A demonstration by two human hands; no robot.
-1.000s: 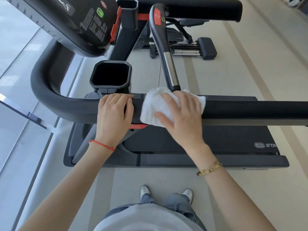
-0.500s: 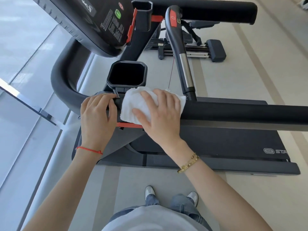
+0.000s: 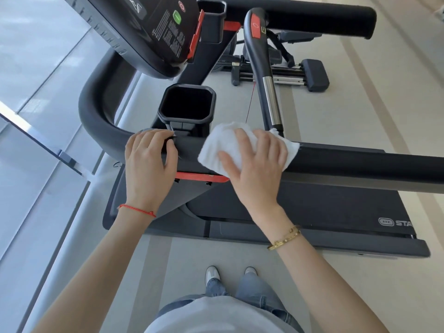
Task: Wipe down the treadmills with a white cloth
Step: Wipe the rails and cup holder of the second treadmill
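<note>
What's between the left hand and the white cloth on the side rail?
Only a bare stretch of dark handrail separates the left hand from the white cloth, head view.

floor: pale grey with beige stripes [image 3: 360, 116] | beyond: dark exercise machine with silver rails [image 3: 283, 73] | my grey-white sneakers [image 3: 212, 272] below

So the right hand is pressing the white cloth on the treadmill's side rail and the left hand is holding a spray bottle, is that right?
Not quite. The head view shows no spray bottle: the left hand rests on the side rail itself, by the cup holder, fingers curled over it. The rest stands: the right hand presses the white cloth on the rail.
</note>
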